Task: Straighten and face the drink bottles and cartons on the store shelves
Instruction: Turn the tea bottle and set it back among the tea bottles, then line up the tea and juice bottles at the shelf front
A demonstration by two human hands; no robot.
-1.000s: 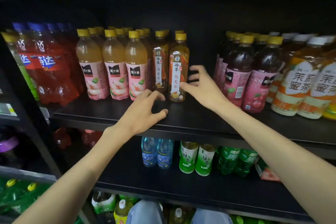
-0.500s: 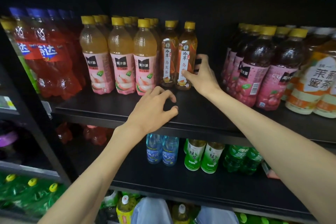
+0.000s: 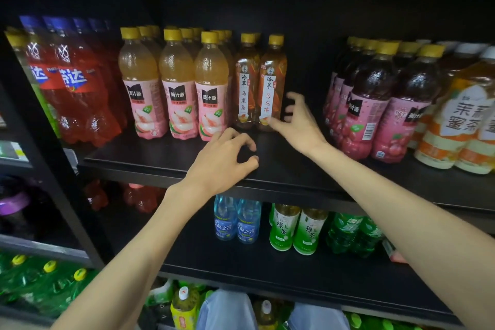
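While both hands reach onto the upper shelf point(image 3: 166, 154), the right hand point(image 3: 296, 122) touches a tea bottle point(image 3: 272, 83) with its thumb
That thumb lies against the bottle's base, the fingers spread and bent beside it, not closed round it; the left hand point(image 3: 223, 161) rests near the shelf edge, fingers loosely curled and holding nothing. A second tea bottle point(image 3: 245, 80) stands upright just left, next to peach juice bottles point(image 3: 176, 88); plum bottles point(image 3: 375, 104) stand well apart to the right
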